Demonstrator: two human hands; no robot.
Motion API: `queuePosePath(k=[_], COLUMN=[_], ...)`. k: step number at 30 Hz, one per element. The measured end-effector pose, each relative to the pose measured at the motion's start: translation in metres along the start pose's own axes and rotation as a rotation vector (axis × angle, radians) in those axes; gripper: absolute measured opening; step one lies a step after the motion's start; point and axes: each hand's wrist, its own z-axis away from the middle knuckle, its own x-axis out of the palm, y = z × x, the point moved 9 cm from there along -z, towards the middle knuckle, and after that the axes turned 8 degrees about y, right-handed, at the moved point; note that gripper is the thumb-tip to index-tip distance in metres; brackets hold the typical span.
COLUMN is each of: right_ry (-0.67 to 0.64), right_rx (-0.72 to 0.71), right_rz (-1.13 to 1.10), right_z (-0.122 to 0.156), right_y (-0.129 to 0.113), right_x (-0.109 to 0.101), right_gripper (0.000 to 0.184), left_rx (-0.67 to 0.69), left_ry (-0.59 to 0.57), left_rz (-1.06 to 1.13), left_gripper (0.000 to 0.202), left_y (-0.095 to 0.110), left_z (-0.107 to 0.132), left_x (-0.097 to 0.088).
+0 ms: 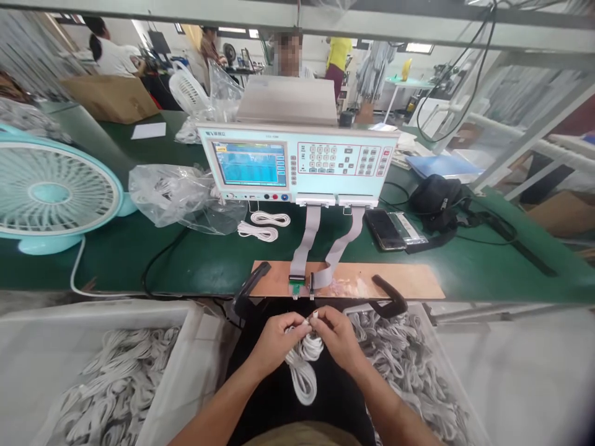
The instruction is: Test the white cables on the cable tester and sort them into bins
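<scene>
A coiled white cable (304, 378) hangs between my two hands, just in front of the table edge and over my lap. My left hand (281, 337) pinches one plug end of it between thumb and fingers. The other end is pinched in my right hand (335, 334), its small connector pointing up. Just beyond my fingertips, a small green circuit board (296, 288) and a second connector (312, 288) sit at the edge of a wooden board (404, 279). Grey ribbon cables (307, 241) run from them up to a tester (297, 164) with a lit blue screen.
Black clamps (251, 288) hold the wooden board. Bins of coiled cables stand at left (186, 334) and right (446, 365). Two coiled cables (258, 231), a fan (51, 192), plastic bags (171, 195), a phone (385, 229) and a black bag (434, 198) lie on the table. People are behind.
</scene>
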Motion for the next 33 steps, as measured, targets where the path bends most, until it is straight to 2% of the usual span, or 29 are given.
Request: queuePosePath(k=[3, 6, 15, 20, 25, 33], right_ry=[0.119, 0.185, 0.252, 0.205, 0.254, 0.207], right_rx=[0.135, 0.161, 0.176, 0.332, 0.384, 0.361], right_rz=[-0.113, -0.132, -0.191, -0.336, -0.422, -0.412], right_z=[-0.006, -0.009, -0.010, -0.011, -0.012, -0.012], right_y=[0.015, 0.017, 0.008, 0.009, 0.015, 0.013], right_x=[-0.001, 0.000, 0.000, 0.008, 0.011, 0.013], right_gripper=[0.022, 0.021, 0.024, 0.027, 0.029, 0.031], left_rx=[0.034, 0.017, -0.022, -0.064, -0.010, 0.002], left_ry=[0.101, 0.117, 0.003, -0.059, 0.053, 0.211], left_rz=[-0.017, -0.009, 0.044, 0.119, 0.174, 0.183], left_gripper=[0.024, 0.025, 0.035, 0.033, 0.031, 0.033], left_y=[-0.003, -0.009, -0.015, -0.012, -0.007, -0.015], left_z=[-0.005, -0.007, -0.010, -0.008, -0.012, -0.017], left_x=[-0.008, -0.011, -0.004, -0.002, -0.011, -0.020])
